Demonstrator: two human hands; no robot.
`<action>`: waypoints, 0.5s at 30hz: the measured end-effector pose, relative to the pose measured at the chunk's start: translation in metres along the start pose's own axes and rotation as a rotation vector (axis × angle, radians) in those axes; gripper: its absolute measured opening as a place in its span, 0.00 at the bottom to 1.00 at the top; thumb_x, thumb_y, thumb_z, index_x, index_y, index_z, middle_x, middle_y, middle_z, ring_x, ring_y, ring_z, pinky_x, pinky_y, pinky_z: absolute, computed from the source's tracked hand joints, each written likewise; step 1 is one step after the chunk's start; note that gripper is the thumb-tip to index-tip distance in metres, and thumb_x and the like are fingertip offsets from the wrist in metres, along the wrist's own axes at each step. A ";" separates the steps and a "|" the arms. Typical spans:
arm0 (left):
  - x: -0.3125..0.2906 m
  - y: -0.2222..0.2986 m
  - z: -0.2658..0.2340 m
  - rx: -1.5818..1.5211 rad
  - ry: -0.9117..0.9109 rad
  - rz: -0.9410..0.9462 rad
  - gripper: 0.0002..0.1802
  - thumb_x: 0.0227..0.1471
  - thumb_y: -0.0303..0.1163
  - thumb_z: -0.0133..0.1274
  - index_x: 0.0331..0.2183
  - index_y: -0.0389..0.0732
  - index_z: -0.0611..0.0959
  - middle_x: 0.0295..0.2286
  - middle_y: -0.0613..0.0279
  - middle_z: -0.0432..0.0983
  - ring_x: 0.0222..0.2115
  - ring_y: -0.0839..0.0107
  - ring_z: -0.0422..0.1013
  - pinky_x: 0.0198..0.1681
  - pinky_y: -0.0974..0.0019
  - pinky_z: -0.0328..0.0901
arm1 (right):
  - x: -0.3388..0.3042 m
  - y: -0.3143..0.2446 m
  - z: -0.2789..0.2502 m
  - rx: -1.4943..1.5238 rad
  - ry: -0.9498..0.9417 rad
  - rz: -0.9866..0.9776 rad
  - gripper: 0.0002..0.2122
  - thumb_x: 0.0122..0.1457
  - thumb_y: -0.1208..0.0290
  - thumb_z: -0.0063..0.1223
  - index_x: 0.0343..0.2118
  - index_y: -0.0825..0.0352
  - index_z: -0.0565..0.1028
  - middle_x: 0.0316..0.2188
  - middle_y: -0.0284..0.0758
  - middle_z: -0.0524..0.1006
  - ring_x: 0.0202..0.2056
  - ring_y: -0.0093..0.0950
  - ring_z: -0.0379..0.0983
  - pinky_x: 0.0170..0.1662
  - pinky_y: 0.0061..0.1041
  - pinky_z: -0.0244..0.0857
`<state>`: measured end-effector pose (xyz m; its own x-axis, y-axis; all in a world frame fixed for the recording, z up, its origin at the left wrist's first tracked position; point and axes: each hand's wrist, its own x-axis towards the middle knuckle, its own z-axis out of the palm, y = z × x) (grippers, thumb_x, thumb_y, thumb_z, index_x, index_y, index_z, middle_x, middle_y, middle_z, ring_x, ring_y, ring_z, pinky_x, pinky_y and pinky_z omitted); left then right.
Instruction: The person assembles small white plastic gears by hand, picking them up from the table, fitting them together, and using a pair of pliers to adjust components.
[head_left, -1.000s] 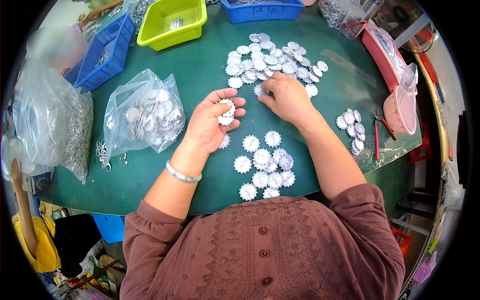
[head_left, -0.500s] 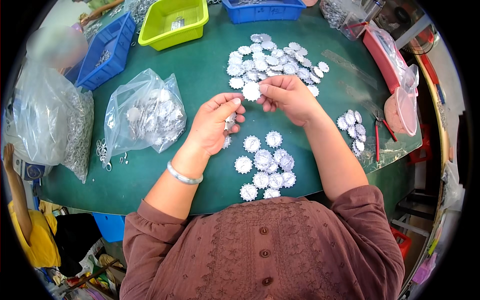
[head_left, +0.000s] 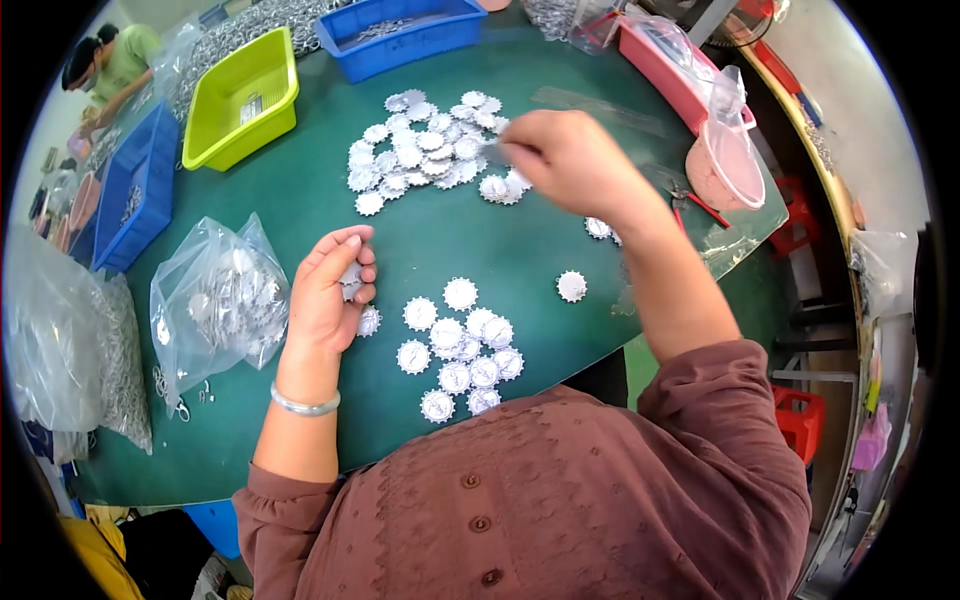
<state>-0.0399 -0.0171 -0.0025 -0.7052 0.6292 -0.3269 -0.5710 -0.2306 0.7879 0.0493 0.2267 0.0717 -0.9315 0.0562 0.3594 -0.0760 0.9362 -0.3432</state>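
Note:
Beside the plastic bag, my left hand [head_left: 328,285] is curled around a few silvery scalloped metal discs [head_left: 350,282], with another disc [head_left: 369,321] on the table by its lower edge. My right hand [head_left: 575,165] is closed at the right edge of a heap of such discs [head_left: 415,150], a greyish, blurred disc [head_left: 496,152] at its fingertips. Nearer to me, several discs with a printed-looking design [head_left: 455,376] lie in a loose, partly overlapping group. A single disc [head_left: 571,286] lies apart, left of my right forearm. More discs [head_left: 597,228] are partly hidden behind that forearm.
A clear bag of discs [head_left: 240,300] and a bag of metal rings [head_left: 122,350] stand left. Blue trays [head_left: 400,38] and a green basket [head_left: 245,95] line the far side. Red-handled pliers [head_left: 705,208] and a pink container [head_left: 725,165] are right. Another person [head_left: 120,65] sits far left.
My hands have parted. The disc between them is gone from there, and my right hand has moved out to the heap's right edge. The whole view has turned, shifting the table leftward.

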 end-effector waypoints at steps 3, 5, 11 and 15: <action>0.000 0.000 0.002 -0.003 -0.034 -0.011 0.08 0.49 0.29 0.44 0.34 0.37 0.72 0.22 0.67 0.66 0.20 0.79 0.61 0.17 0.80 0.54 | -0.032 0.038 -0.023 -0.458 -0.018 0.021 0.06 0.46 0.72 0.45 0.19 0.67 0.71 0.21 0.39 0.70 0.27 0.37 0.69 0.31 0.34 0.63; 0.000 -0.001 0.002 0.002 -0.042 -0.010 0.08 0.49 0.29 0.44 0.34 0.37 0.72 0.22 0.66 0.66 0.20 0.79 0.61 0.17 0.80 0.54 | -0.055 0.057 -0.031 -0.651 -0.149 0.079 0.05 0.45 0.73 0.44 0.17 0.67 0.70 0.21 0.38 0.70 0.29 0.36 0.69 0.32 0.33 0.63; -0.001 -0.002 0.001 0.022 -0.047 -0.027 0.09 0.49 0.29 0.44 0.34 0.36 0.72 0.22 0.66 0.66 0.21 0.79 0.61 0.17 0.79 0.55 | -0.093 0.067 -0.037 -0.542 -0.432 0.263 0.06 0.46 0.71 0.46 0.19 0.67 0.72 0.25 0.38 0.70 0.33 0.35 0.67 0.35 0.33 0.63; 0.000 -0.005 0.001 0.040 -0.052 -0.034 0.09 0.49 0.29 0.45 0.34 0.37 0.72 0.22 0.66 0.66 0.21 0.78 0.62 0.17 0.79 0.55 | -0.065 0.052 -0.015 -0.403 -0.260 0.113 0.06 0.46 0.71 0.48 0.26 0.67 0.73 0.27 0.38 0.70 0.34 0.36 0.67 0.37 0.32 0.63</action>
<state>-0.0369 -0.0153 -0.0060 -0.6625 0.6739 -0.3270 -0.5761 -0.1794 0.7974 0.1111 0.2768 0.0436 -0.9878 0.1251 0.0930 0.1270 0.9918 0.0142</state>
